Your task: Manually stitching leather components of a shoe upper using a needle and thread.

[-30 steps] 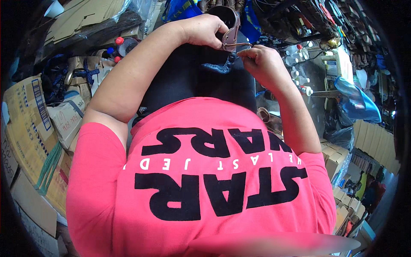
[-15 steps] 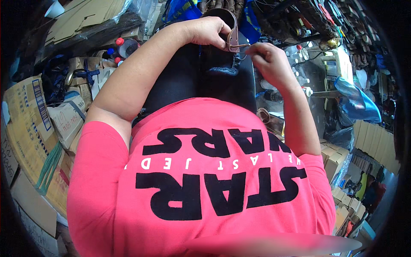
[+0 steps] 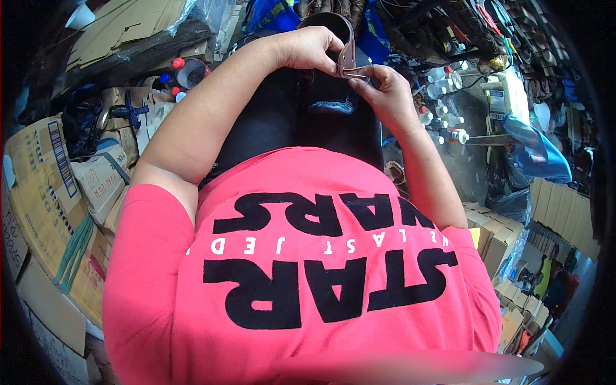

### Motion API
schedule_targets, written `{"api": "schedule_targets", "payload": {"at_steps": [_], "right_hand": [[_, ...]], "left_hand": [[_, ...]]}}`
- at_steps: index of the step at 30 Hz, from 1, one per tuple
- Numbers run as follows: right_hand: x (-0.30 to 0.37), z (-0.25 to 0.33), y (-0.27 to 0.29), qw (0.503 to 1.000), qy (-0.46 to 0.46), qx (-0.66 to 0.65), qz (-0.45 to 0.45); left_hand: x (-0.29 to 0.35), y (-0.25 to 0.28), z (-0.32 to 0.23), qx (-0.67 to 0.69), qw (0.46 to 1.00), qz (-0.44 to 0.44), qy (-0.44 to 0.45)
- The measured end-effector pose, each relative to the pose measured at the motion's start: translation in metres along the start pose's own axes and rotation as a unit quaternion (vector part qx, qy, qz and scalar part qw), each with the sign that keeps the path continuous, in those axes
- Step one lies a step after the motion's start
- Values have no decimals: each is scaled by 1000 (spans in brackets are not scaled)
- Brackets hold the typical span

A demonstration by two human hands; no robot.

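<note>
A brown leather band (image 3: 348,56), bent into a curve and dotted with small holes along its edge, stands over my lap near the top of the view. My left hand (image 3: 309,49) is closed on its near side, thumb and fingers around the edge. At the band's lower right end, my right hand (image 3: 387,90) pinches a thin, pale strand or narrow strip (image 3: 357,77); its exact kind is too small to make out. Beneath both hands lie my dark trousers (image 3: 263,115), with a pale blue frayed-looking patch (image 3: 332,107).
Cardboard boxes (image 3: 42,192) and capped bottles (image 3: 190,72) crowd the left side. To the right are several small bottles (image 3: 446,119), a blue plastic bag (image 3: 536,151) and stacked cardboard (image 3: 564,218). A cluttered rack (image 3: 462,38) stands at the far right.
My right hand has come in left and slightly down, closer to the band's end, with its fingers now pinching there. The left hand and band have barely moved.
</note>
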State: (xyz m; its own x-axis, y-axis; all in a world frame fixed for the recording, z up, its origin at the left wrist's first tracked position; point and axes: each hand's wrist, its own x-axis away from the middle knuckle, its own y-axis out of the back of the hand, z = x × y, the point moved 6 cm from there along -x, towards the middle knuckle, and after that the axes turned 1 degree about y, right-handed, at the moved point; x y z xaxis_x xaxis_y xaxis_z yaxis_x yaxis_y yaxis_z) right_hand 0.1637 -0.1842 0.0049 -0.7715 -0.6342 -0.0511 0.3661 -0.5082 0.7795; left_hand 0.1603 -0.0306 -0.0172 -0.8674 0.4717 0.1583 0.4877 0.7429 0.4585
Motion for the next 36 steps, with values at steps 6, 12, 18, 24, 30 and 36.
{"api": "schedule_targets", "payload": {"at_steps": [6, 12, 18, 24, 30, 36], "right_hand": [[4, -6, -5, 998, 13, -56, 5], [16, -29, 1, 978, -99, -182, 40], [12, -10, 6, 998, -31, -54, -7], [7, 3, 8, 999, 5, -7, -44], [9, 10, 6, 997, 15, 18, -72], [9, -5, -3, 996, -33, -74, -32]], "left_hand": [[0, 0, -1, -24, 1000, -10, 9], [1, -1, 0, -2, 1000, -14, 12], [-3, -2, 1, 16, 1000, -16, 8], [-4, -2, -1, 15, 999, -39, -29], [-6, -4, 8, 8, 999, -47, -13], [-3, -9, 9, 56, 997, -56, -15]]}}
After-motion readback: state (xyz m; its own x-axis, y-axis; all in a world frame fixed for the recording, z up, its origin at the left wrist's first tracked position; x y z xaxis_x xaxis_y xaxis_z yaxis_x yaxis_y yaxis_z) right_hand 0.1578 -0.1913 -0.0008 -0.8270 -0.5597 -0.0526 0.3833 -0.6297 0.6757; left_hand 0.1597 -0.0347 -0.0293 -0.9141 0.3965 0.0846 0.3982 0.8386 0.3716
